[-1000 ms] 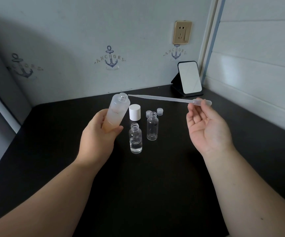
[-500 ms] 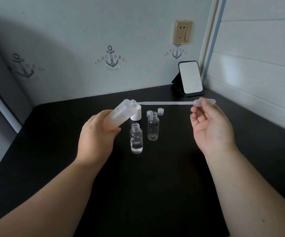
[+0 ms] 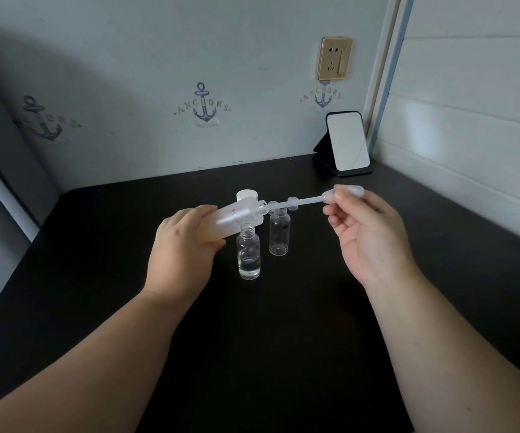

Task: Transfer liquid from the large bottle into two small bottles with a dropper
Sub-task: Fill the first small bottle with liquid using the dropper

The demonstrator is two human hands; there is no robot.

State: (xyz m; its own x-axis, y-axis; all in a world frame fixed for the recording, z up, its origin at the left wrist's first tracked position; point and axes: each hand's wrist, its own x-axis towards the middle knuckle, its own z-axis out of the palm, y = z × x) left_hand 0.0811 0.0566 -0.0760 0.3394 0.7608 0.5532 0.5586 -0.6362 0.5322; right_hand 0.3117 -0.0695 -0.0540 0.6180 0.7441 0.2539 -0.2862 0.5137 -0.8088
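Note:
My left hand [image 3: 181, 249] grips the large frosted bottle [image 3: 239, 217], tilted steeply so its open mouth points right. My right hand [image 3: 367, 232] pinches the bulb of a clear plastic dropper [image 3: 315, 200], which lies nearly level with its tip inside the bottle's mouth. Below the big bottle stands a small clear bottle [image 3: 248, 255] with some liquid at the bottom. A second small bottle [image 3: 280, 234], which looks empty, stands just right of it. Both are uncapped.
The large bottle's white cap [image 3: 247, 194] and two small clear caps [image 3: 292, 202] lie behind the bottles on the black table [image 3: 283, 339]. A small mirror on a black stand [image 3: 346, 144] sits at the back right by the wall.
My left hand has tilted the large bottle further toward the right. My right hand has moved left, sliding the dropper's tip into the bottle's mouth.

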